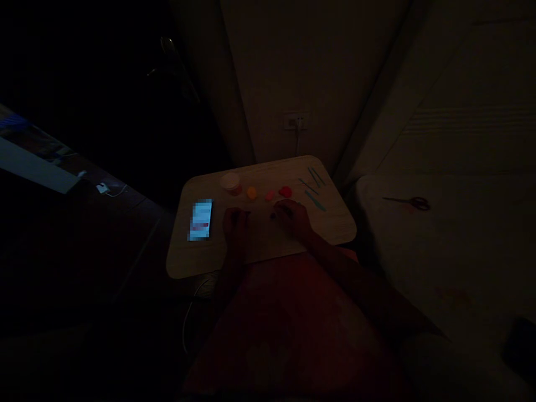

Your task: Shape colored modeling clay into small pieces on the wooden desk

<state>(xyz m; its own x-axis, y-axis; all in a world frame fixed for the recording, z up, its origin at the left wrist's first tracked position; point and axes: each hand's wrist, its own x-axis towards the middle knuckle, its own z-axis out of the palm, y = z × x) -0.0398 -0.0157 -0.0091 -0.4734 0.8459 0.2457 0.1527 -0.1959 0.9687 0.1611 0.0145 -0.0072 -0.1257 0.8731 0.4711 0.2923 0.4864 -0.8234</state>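
Observation:
In dim light both hands rest over a small wooden table (259, 240). My left hand (235, 226) is closed, fingers curled around something small and dark that I cannot make out. My right hand (295, 216) is curled too; whatever its fingers hold is hidden in shadow. A small dark lump (273, 216) lies by the right fingertips. Just beyond the hands sit an orange lump (251, 192), a pink lump (269, 195) and a red lump (285, 191), which look like modelling clay. A pale round tub (231, 183) stands behind my left hand.
A lit phone (200, 220) lies at the table's left. Several thin blue-green sticks (316, 177) and a flat blue-green tool (315, 201) lie at the right. Scissors (412, 203) rest on a pale surface (439, 245) beyond. A wall socket (296, 120) holds a plugged cable.

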